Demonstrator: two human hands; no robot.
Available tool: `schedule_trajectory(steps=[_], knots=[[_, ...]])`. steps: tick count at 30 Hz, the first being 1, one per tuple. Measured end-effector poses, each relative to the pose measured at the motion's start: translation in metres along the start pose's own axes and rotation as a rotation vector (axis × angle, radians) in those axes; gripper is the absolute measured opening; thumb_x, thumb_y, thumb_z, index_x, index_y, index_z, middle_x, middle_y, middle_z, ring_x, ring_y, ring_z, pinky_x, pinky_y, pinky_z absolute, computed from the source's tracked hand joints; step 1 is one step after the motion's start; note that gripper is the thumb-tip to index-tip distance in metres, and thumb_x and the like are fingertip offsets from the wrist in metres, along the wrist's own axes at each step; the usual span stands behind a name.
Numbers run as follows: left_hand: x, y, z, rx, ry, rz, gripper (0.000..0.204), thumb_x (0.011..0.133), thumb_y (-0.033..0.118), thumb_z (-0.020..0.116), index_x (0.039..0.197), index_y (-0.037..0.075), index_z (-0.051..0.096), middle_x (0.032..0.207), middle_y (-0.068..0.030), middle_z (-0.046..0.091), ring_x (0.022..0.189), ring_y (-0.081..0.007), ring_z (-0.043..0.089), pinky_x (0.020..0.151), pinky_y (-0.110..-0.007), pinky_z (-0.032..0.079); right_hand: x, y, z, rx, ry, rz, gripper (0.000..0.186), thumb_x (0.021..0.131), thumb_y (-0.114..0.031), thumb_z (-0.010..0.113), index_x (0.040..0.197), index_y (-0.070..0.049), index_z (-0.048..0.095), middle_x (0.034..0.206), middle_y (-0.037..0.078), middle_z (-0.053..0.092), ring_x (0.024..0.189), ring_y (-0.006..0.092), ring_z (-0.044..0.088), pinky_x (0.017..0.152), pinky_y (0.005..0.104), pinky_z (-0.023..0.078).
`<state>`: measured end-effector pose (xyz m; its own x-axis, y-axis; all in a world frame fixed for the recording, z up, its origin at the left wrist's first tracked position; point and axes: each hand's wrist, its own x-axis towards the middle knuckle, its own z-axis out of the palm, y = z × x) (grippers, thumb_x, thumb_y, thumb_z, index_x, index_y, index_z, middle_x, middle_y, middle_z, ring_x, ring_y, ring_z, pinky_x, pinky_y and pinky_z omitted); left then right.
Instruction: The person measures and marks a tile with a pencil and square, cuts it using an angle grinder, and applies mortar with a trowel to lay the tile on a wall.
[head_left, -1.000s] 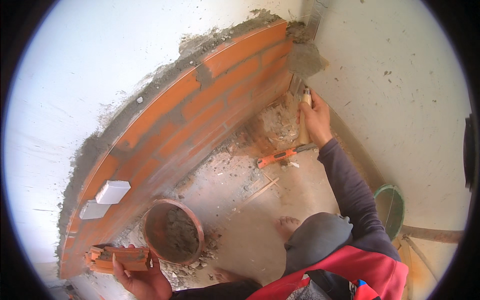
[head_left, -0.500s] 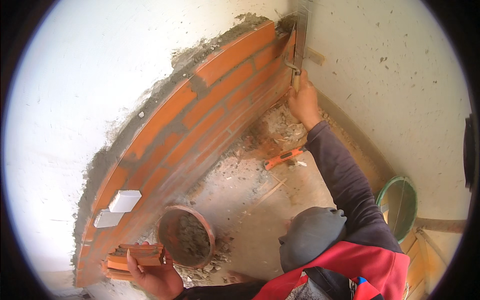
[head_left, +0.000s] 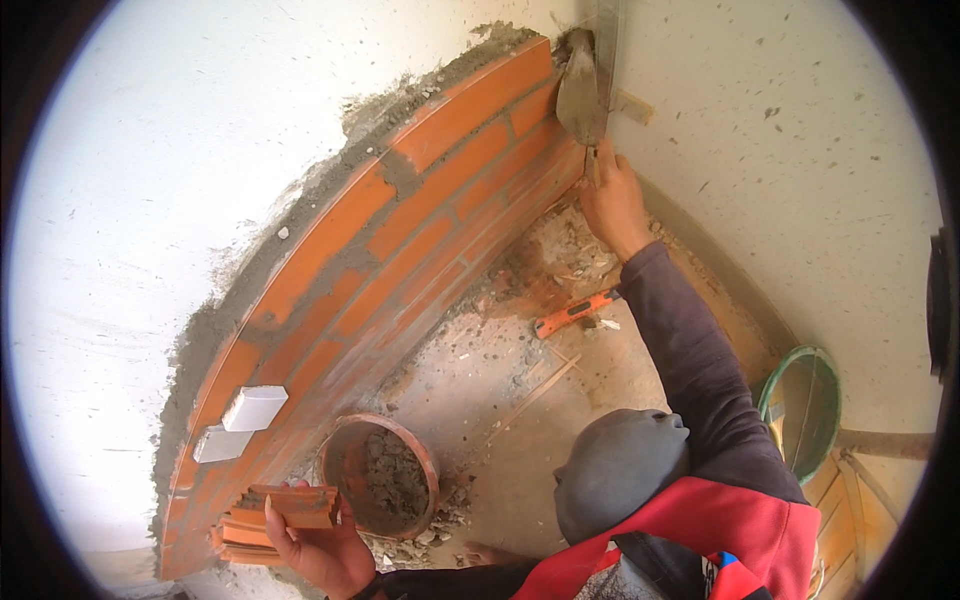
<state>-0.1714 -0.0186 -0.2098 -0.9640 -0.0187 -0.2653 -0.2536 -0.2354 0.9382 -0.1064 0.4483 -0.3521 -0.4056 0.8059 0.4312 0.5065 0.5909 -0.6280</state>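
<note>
My left hand (head_left: 335,560) is closed around a ridged orange brick piece (head_left: 308,507), thumb on one side and fingers on the other. Just left of it, partly hidden, are more orange brick pieces (head_left: 245,535). My right hand (head_left: 613,200) grips a trowel (head_left: 578,95) at the far end of the low brick wall (head_left: 430,235). The trowel's mortar-smeared blade points up, close to the gap between the top course and the metal straightedge (head_left: 606,50) in the corner. My fingers mostly cover its handle.
Grey mortar fills a round bucket (head_left: 430,470) beside the wall. Two white blocks (head_left: 255,408) sit against the brick face. An orange-handled tool (head_left: 575,313) and thin wood strips (head_left: 535,397) lie on the dusty floor. A green bucket (head_left: 835,405) stands right.
My right hand has turned the trowel, so the flat of its blade now shows where it was mostly edge-on. My left hand keeps its hold on the brick piece.
</note>
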Motion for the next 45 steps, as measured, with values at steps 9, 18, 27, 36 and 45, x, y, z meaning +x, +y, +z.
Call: schedule_trajectory(steps=[9,18,27,36,45], knots=[[0.006,0.005,-0.013,-0.060,-0.100,0.068,0.046,0.092,0.046,0.059,0.125,0.016,0.052,0.116,-0.0053,0.058,0.104,-0.0197,0.055,0.087,-0.038,0.046,-0.013,0.014,-0.074,0.068,-0.047,-0.066,0.055,0.078,-0.004,0.059,0.132,0.002,0.049,0.104,0.027,0.063,0.098,0.0457,0.060,0.086,0.0446,0.050],[-0.001,0.001,-0.035,-0.189,-0.133,0.147,0.051,0.095,0.040,0.055,0.136,0.009,0.046,0.129,-0.0115,0.052,0.117,-0.0231,0.052,0.093,-0.042,0.047,0.096,-0.056,-0.172,0.089,-0.524,0.203,0.012,0.082,-0.007,0.057,0.090,0.001,0.058,0.066,0.006,0.052,0.049,0.0146,0.053,0.042,0.0320,0.048],[-0.004,0.009,-0.047,-0.262,-0.198,0.180,0.055,0.095,0.038,0.056,0.139,0.007,0.043,0.137,-0.0087,0.048,0.124,-0.0231,0.048,0.095,-0.045,0.048,0.127,-0.092,-0.196,-0.322,-0.755,0.049,0.038,0.079,-0.003,0.056,0.116,-0.002,0.061,0.072,0.006,0.054,0.051,0.0128,0.051,0.040,0.0296,0.046],[-0.006,0.011,-0.046,-0.288,-0.195,0.175,0.054,0.095,0.038,0.056,0.138,0.007,0.044,0.125,-0.0104,0.056,0.111,-0.0234,0.057,0.087,-0.041,0.050,0.062,-0.005,-0.138,-0.339,-0.271,-0.517,0.036,0.077,-0.002,0.060,0.113,0.000,0.056,0.079,0.022,0.062,0.074,0.0409,0.064,0.067,0.0467,0.052],[-0.010,0.008,-0.038,-0.192,-0.109,0.168,0.053,0.095,0.040,0.056,0.137,0.008,0.046,0.123,-0.0111,0.057,0.107,-0.0235,0.059,0.084,-0.039,0.051,-0.012,0.036,-0.096,-0.184,-0.213,-0.279,0.060,0.075,0.003,0.057,0.134,-0.001,0.049,0.097,0.025,0.060,0.093,0.0443,0.059,0.083,0.0466,0.047]])
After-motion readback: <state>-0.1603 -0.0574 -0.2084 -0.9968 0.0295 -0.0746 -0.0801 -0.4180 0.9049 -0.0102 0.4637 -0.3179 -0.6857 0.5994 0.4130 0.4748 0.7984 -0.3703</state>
